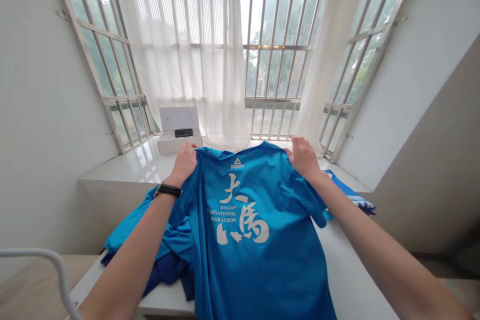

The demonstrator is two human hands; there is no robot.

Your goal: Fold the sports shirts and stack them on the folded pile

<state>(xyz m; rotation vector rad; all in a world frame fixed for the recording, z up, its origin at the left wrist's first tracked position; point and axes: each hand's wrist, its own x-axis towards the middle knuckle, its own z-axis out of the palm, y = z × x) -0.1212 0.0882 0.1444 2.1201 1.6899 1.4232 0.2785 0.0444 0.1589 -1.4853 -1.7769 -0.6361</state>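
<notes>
A blue T-shirt (292, 260) with white lettering hangs spread out between my two hands, its printed side toward me. My left hand (185, 164) is closed on the left shoulder of the shirt; a black band circles that wrist. At the other shoulder, my right hand (303, 156) grips the fabric, with the sleeve drooping below it. The shirt's lower end runs out of view at the bottom. Behind my left forearm lies a heap of blue clothes (131, 225), partly hidden by the arm and the shirt.
A folded blue and white garment (347, 192) lies beyond my right forearm. On the white window ledge (123, 165) stands an open white box (176, 145) with a small black device (183, 133). The white table (348, 270) is below the shirt. A pale curved tube (60, 270) is at lower left.
</notes>
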